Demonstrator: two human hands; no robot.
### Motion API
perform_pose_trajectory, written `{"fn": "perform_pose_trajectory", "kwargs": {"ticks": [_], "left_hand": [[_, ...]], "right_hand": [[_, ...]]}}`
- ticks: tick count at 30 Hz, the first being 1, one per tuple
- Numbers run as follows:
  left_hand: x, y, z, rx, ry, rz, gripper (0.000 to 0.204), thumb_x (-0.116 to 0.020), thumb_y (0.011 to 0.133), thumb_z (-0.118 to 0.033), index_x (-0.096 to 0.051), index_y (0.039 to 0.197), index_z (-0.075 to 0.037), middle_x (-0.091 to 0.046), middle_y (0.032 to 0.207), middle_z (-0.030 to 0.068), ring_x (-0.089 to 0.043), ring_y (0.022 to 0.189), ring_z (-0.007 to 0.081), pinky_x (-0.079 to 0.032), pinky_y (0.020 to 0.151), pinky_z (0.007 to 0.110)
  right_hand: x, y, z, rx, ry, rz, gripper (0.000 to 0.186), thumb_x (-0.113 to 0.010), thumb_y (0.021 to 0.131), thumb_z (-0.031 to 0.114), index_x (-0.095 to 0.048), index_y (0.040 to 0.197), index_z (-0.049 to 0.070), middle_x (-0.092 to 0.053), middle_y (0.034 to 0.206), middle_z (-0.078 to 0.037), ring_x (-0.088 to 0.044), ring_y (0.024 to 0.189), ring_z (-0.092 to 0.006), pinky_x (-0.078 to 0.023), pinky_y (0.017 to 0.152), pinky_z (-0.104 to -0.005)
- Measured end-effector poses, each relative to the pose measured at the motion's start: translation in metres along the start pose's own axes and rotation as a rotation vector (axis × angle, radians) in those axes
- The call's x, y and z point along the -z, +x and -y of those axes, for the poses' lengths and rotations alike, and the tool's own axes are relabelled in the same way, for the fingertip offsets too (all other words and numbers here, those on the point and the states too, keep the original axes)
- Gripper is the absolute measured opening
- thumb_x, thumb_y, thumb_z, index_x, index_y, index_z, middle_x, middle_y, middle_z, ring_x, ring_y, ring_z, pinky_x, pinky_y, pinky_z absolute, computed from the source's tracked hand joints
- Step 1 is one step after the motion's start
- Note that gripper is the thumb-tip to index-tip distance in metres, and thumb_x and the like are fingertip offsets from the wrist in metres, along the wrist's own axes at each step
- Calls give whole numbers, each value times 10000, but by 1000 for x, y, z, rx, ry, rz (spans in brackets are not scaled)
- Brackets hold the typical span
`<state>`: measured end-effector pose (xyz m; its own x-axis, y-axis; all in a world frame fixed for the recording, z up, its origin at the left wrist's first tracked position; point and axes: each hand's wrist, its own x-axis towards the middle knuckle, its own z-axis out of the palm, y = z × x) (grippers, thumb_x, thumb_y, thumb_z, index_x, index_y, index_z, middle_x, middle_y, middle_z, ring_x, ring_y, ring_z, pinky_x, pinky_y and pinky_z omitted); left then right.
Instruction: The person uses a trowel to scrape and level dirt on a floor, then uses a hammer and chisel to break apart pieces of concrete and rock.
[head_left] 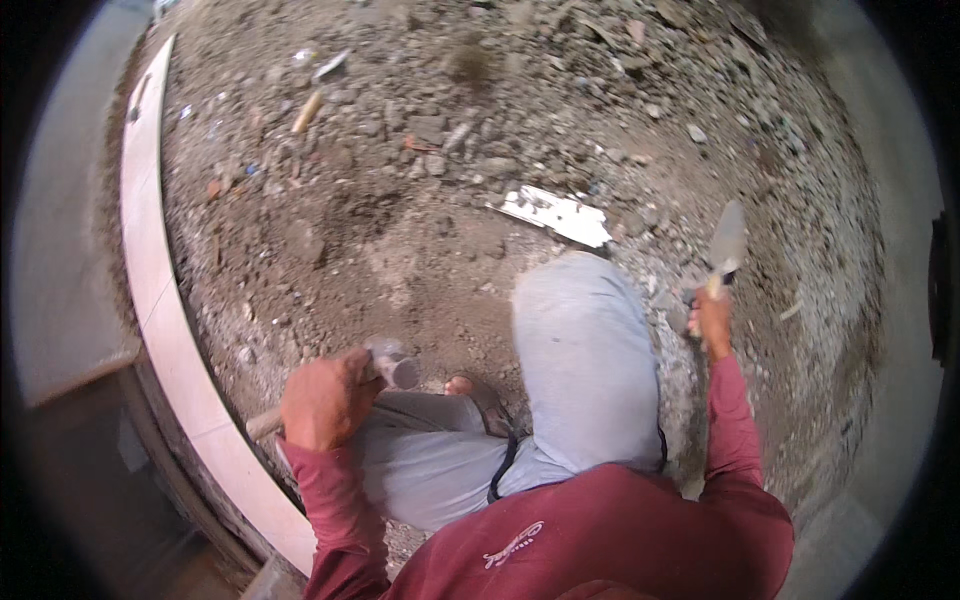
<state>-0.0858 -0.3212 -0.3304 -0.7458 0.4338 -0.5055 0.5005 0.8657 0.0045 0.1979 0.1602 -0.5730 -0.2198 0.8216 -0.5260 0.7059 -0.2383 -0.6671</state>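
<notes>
My left hand (327, 400) is closed round the wooden handle of a mallet, and the mallet's pale grey head (393, 364) sticks out past my fingers above my bent left leg. Out to the right, my right hand (711, 318) grips the handle of a trowel. The trowel's flat metal blade (729, 238) points away from me over the rubble. Neither tool appears to touch the ground, though the blade's height is hard to judge. Between the hands, in front of my knee, lies a jagged white broken piece (560, 216).
A row of pale pinkish tiles (166, 325) curves along the left side, with a small dark object (139, 98) on its far end. Loose soil and stones (400, 215) cover the ground. A wooden-framed opening (130, 440) is at lower left; a grey wall (905, 180) stands right.
</notes>
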Motion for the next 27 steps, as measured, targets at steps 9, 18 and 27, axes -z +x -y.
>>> {"fn": "perform_pose_trajectory", "kwargs": {"ticks": [9, 18, 27], "left_hand": [[-1, -10, 16, -21, -22, -61, 262, -790, 745, -302, -637, 844, -114, -662, 716, 170, -667, 714, 398, -509, 609, 499], [6, -18, 17, 24, -111, -60, 248, -784, 738, -270, -647, 832, -86, -644, 735, 217, -648, 737, 434, -488, 614, 508], [10, -7, -18, 27, -15, -59, 330, -811, 699, -299, -659, 843, -43, -673, 771, 229, -666, 750, 436, -497, 639, 491]], "right_hand": [[-164, -80, 70, 304, -23, 309, 513, -689, 844, 189, -428, 1240, -5, -608, 891, -130, -606, 675, -218, -524, 588, -364], [-279, -103, 206, 417, -54, 859, 466, -662, 861, 133, -429, 1218, -55, -591, 829, -109, -582, 533, -141, -475, 388, -294], [-231, -86, 252, 1068, -261, 760, 123, -561, 858, 65, -506, 949, 3, -622, 801, -130, -648, 739, -353, -536, 696, -496]]}}
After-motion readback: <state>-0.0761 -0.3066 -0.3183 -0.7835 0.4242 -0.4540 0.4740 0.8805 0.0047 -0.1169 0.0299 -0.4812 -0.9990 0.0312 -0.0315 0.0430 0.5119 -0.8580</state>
